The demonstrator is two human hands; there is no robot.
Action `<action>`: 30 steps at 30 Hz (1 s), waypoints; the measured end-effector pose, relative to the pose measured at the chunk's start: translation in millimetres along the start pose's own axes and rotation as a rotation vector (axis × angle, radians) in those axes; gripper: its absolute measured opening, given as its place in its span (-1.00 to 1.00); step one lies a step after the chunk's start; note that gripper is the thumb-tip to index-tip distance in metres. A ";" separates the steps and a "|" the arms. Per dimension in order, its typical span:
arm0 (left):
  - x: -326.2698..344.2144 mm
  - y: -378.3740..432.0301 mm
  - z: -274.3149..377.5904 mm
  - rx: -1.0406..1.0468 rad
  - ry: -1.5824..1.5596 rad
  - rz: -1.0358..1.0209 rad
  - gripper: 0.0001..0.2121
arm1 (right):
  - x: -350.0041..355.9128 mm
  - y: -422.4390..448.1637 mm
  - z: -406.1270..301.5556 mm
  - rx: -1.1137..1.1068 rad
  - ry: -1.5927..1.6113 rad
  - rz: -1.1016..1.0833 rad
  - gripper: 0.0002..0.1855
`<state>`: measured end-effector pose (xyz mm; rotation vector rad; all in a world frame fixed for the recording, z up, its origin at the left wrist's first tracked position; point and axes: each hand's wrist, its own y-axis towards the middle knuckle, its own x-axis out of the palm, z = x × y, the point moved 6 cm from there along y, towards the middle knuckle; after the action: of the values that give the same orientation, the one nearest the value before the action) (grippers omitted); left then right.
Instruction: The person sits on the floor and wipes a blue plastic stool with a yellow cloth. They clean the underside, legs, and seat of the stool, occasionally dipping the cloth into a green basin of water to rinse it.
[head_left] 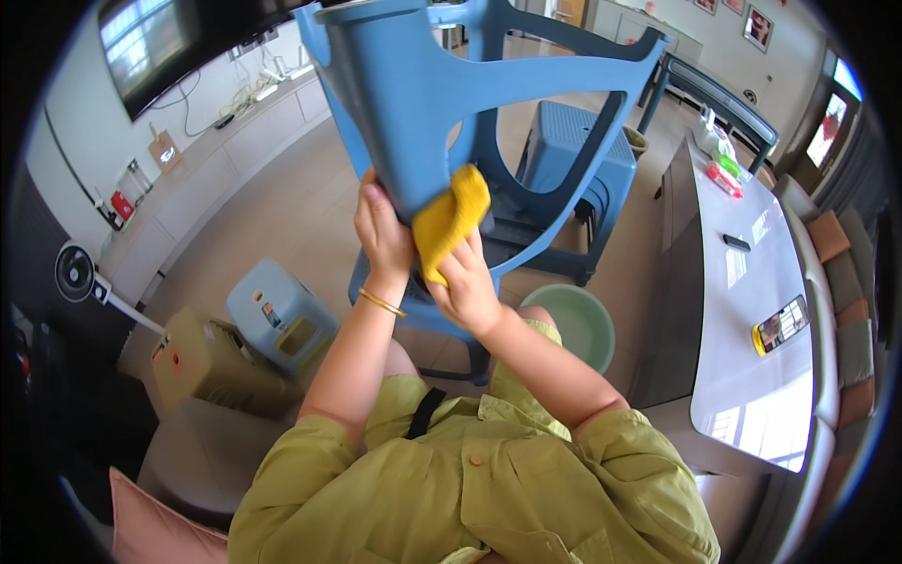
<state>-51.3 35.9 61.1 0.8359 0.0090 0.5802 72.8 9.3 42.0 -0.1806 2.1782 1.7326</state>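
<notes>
A blue plastic stool (402,106) is turned with its legs upward before me, resting on another blue stool (359,276). My left hand (384,229), with a gold bangle at the wrist, grips the lower part of the nearest leg from its left side. In my right hand (466,282) is a folded yellow cloth (451,222), pressed against the right side of that same leg. The fingertips of my right hand are partly hidden behind the cloth.
A pale green basin (574,324) stands on the floor at right, near a further blue stool (585,141). The glossy coffee table (754,282) bears a phone (783,326) and a remote (736,242). Small step stools (278,310) and a fan (76,271) are at left.
</notes>
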 end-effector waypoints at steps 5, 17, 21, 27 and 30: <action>1.6 1.6 3.4 0.065 -0.047 -0.016 -0.56 | 1.0 -12.4 2.8 0.000 -0.040 -0.128 -0.51; -6.4 0.5 0.5 0.028 -0.026 0.064 -0.60 | 6.0 2.7 9.6 0.196 0.201 0.086 -0.58; -6.8 1.1 3.9 0.109 0.067 0.103 -0.61 | 27.1 -69.7 63.0 0.693 0.398 -0.270 -0.58; -16.0 8.8 -4.3 0.078 0.116 0.121 -0.63 | 2.4 -97.4 104.6 -0.045 -0.378 -0.911 -0.71; -20.6 14.7 -11.5 0.065 0.074 0.082 -0.62 | -51.7 -84.9 130.5 -0.214 -0.699 -0.963 -0.81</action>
<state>-78.4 41.6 59.2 0.8806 0.0616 0.6912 172.4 108.3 -42.8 -0.4897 1.0932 1.1783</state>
